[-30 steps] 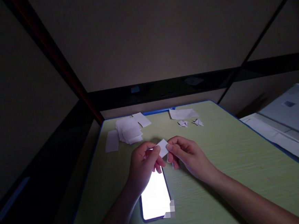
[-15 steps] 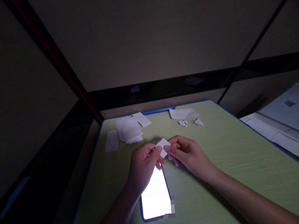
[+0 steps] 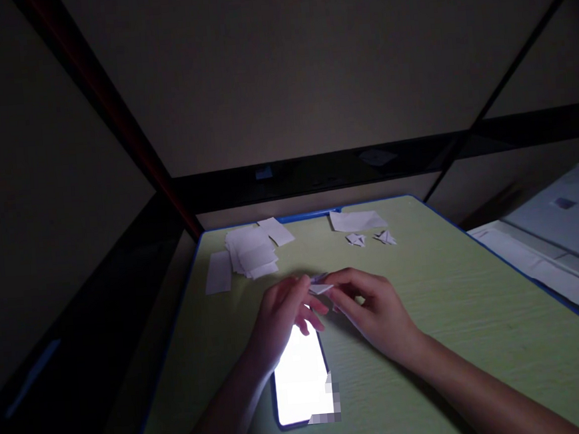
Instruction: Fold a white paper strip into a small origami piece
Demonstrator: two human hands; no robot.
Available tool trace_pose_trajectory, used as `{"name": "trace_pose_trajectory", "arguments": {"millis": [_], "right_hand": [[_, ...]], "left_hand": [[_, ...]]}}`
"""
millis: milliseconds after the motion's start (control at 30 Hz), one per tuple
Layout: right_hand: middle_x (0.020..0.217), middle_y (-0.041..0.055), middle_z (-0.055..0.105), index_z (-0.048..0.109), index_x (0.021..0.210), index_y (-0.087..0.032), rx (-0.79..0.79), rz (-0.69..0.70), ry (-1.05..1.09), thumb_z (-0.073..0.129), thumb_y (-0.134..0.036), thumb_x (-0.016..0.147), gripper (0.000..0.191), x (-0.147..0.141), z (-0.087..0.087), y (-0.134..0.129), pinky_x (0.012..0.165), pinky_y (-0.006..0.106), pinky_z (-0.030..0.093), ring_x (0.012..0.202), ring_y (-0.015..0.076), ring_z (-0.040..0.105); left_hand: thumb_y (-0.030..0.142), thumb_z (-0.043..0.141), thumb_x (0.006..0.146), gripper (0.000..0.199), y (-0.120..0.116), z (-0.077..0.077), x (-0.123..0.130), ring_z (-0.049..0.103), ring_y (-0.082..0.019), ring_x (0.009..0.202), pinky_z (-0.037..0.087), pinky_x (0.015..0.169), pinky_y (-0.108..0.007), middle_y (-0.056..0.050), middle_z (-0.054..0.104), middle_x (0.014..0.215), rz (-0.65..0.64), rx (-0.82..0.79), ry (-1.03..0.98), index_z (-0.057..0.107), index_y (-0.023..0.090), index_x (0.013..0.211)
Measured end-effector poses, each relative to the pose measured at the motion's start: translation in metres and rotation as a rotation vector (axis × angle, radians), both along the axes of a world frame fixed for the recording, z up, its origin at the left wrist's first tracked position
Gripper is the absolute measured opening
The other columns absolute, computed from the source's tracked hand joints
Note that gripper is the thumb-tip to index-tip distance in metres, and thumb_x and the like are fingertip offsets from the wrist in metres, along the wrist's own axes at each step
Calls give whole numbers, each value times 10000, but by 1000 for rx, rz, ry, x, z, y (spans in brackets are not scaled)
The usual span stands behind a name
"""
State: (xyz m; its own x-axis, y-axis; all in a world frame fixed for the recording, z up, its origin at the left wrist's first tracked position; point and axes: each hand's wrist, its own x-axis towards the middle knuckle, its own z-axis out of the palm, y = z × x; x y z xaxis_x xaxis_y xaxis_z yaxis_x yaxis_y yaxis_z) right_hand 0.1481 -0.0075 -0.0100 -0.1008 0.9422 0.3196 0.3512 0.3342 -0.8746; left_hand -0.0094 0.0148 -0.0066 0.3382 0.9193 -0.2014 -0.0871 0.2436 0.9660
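Observation:
A small folded piece of white paper (image 3: 321,288) is held above the table, tilted so it shows nearly edge-on. My right hand (image 3: 374,307) pinches its right side between thumb and fingers. At the left edge, my left hand (image 3: 284,314) has its thumb against the paper, while its lower fingers spread loosely beneath. Under my left hand lies a phone (image 3: 301,383) with a bright white screen, its upper part partly covered by the fingers. Two small folded paper shapes (image 3: 356,240) rest on the table beyond my right hand.
A pile of white paper slips (image 3: 252,250) lies at the back left of the green table (image 3: 450,284), with single slips beside it. Another paper sheet (image 3: 359,221) is at the back edge. A panelled wall (image 3: 308,75) rises behind; a pale flat object (image 3: 565,215) stands at right.
The folded paper has turned from facing me to nearly edge-on. My left fingers have loosened and spread, and my right hand has rolled over it.

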Motion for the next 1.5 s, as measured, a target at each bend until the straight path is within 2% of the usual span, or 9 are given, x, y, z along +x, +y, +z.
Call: {"name": "trace_pose_trajectory", "arguments": {"millis": [100, 167, 333, 467, 600, 833, 1067, 1233, 1500], "right_hand": [[755, 25, 637, 607, 877, -196, 14, 21, 6, 541, -192, 836, 78, -1, -1, -1, 522, 256, 425, 589, 129, 546], [748, 10, 596, 545, 900, -205, 7, 26, 123, 524, -186, 844, 63, -2, -3, -1, 512, 249, 434, 585, 124, 548], [702, -23, 522, 459, 887, -212, -89, 10, 361, 524, -279, 860, 97, -3, 0, -1, 471, 228, 413, 532, 103, 509], [631, -29, 519, 527, 881, -185, -217, 51, 295, 591, -358, 811, 197, -3, 1, 3, 462, 227, 372, 523, 111, 481], [605, -14, 522, 577, 726, -168, -166, 5, 218, 574, -349, 825, 206, -3, 0, 5, 488, 231, 347, 539, 110, 452], [573, -25, 490, 576, 714, -166, -184, 24, 194, 556, -332, 836, 208, -2, -1, 3, 472, 232, 320, 521, 109, 426], [761, 17, 583, 590, 909, -176, 30, -54, 104, 619, -236, 798, 130, -5, -3, 2, 563, 264, 423, 616, 130, 513], [758, 28, 582, 615, 846, -173, 160, -43, -3, 600, -175, 804, 44, -3, -2, 1, 595, 290, 437, 655, 144, 530], [807, 32, 590, 633, 858, -174, 212, 23, -23, 586, -120, 793, 97, -2, 3, 0, 613, 290, 456, 682, 139, 544]], "left_hand": [[350, 607, 742, 252, -1, 4, 0, 600, -120, 496, 391, 426, -193, -23, 649, 622, 9, 35, -16, 597, 112, 827], [279, 609, 733, 187, 0, 6, 0, 605, -122, 526, 407, 464, -199, -19, 642, 608, 18, 61, -5, 611, 109, 809], [234, 594, 749, 141, 0, 5, 2, 628, -135, 588, 436, 521, -216, -36, 670, 678, 66, 135, 25, 623, 110, 810], [232, 596, 755, 138, -1, 2, 5, 638, -143, 621, 468, 560, -228, -31, 679, 686, 83, 189, 34, 617, 122, 835], [225, 589, 754, 154, -5, 3, 7, 642, -146, 640, 497, 593, -245, -48, 695, 737, 69, 183, 58, 609, 122, 867], [256, 580, 762, 127, -8, 6, 8, 614, -123, 603, 504, 564, -219, -17, 644, 664, 121, 232, 89, 593, 137, 722], [234, 583, 738, 108, -6, 3, 8, 538, -83, 491, 466, 486, -183, 29, 578, 565, 185, 263, 127, 572, 147, 675], [230, 576, 727, 90, -5, 0, 9, 552, -97, 527, 448, 475, -187, 16, 594, 613, 207, 262, 152, 580, 143, 748], [231, 541, 740, 107, -5, 3, 6, 546, -109, 554, 422, 512, -198, 18, 562, 572, 230, 331, 274, 580, 145, 690]]}}
